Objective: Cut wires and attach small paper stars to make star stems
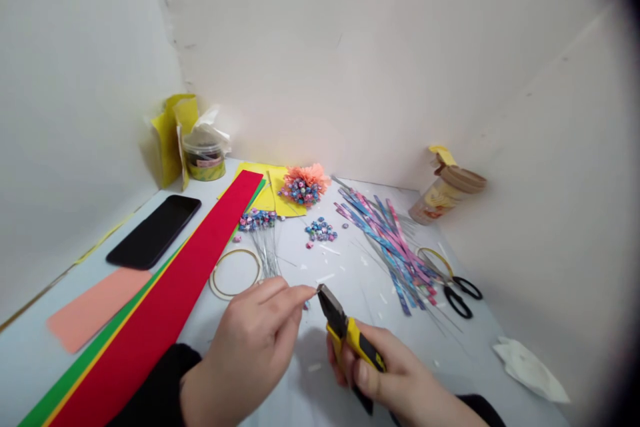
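In my right hand is a pair of pliers with yellow and black handles, its jaws pointing up and left. My left hand is pinched closed, its fingertips at the tip of the pliers' jaws. What those fingers hold is too small to make out. Just beyond my left hand lie thin wire stems topped with small blue and pink paper stars. A loose pile of similar stars sits farther to the right.
Red paper strips run along the left, by a black phone. A tape roll lies near my left hand. Patterned strips, black-handled scissors and a tilted cup are on the right. An orange paper flower rests at the back.
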{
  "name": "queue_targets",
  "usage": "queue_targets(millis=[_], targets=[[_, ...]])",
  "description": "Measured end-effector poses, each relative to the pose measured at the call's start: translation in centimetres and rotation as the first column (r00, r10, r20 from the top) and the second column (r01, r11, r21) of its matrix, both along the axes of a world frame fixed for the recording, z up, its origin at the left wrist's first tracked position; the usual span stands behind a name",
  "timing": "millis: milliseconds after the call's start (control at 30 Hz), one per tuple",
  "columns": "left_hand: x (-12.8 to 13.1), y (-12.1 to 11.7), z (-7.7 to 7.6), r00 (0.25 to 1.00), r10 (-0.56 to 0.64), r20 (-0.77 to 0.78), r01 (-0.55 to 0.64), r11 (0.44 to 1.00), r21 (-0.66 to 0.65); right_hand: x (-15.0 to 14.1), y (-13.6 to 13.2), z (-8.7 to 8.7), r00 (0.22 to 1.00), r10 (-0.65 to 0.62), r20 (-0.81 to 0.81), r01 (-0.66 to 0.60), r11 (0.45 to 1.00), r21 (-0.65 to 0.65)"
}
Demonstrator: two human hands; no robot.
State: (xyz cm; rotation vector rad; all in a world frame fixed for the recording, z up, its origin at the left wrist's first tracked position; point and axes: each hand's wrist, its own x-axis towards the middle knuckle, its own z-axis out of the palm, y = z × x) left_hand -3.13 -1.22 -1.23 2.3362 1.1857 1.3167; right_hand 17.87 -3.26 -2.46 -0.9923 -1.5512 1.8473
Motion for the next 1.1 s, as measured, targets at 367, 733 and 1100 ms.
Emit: queue_targets(millis=[367, 733, 1100], targets=[[0.1, 0.1, 0.0, 0.997, 0.074, 0.033, -0.07, 0.992, -0.1, 0.3, 0.3, 0.1, 0.998, -0.029, 0.055, 0.022, 0.993, 0.114], [-0.1, -0.1, 1.2, 0.994, 0.079, 0.075, -0.067, 0.986, -0.15, 0.0, -0.1, -0.6, 0.981, 0.079, -0.175, -0.082, 0.997, -0.011], [0.0, -0.7, 1.0, 0.988, 0.152, -0.04, -0.15, 0.987, 0.061, -0.2, -0.4, -2.7, 0.701, -0.634, 0.328, -0.071, 0.395, 0.916]])
